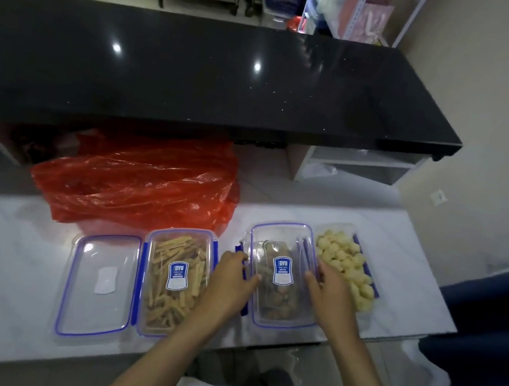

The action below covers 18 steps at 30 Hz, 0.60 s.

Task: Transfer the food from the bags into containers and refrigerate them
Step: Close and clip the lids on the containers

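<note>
Left hand and right hand pressing flat-fingered on lid of middle container, fingers near straight, gripping nothing. Brown food visible inside. At 3 o'clock, touching: open container of pale yellow chunks. At 9 o'clock: lidded container of tan sticks, then loose clear lid lying flat. At 11 o'clock: crumpled red plastic bag. All on white desk, under black counter.
</note>
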{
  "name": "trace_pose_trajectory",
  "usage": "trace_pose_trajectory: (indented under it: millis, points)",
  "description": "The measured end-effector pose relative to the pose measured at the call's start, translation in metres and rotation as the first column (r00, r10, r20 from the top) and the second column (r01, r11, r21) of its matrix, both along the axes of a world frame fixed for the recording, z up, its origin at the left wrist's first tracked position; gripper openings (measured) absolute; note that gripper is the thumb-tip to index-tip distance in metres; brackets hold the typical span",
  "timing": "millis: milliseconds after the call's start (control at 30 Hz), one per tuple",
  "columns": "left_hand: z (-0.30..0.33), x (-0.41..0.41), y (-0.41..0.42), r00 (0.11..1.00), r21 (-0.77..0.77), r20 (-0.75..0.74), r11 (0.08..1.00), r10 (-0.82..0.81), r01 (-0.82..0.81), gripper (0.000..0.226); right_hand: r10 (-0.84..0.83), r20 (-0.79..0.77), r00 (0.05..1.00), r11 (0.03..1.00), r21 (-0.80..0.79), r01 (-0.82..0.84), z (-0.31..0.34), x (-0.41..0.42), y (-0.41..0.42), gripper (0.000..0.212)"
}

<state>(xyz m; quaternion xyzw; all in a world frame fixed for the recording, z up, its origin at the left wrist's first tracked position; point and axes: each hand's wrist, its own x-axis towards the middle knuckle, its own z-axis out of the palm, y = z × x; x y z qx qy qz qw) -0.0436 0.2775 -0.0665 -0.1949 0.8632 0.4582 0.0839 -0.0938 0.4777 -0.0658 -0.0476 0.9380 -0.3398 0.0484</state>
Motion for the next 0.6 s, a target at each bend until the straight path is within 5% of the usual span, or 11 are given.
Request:
trace_pose_trajectory:
  millis: [367, 600]
  points:
    - [-0.001, -0.018, 0.005, 0.981, -0.027, 0.173, 0.996, 0.09, -0.086, 0.032, 0.193, 0.115, 0.974, 0.958, 0.192, -0.212, -0.001, -0.029, 0.005, 0.008]
    - [-0.007, -0.022, -0.009, 0.944, 0.046, 0.311, 0.99, 0.112, -0.133, 0.03, 0.233, 0.177, 0.956, 0.952, 0.16, -0.261, -0.002, -0.039, 0.0, 0.033]
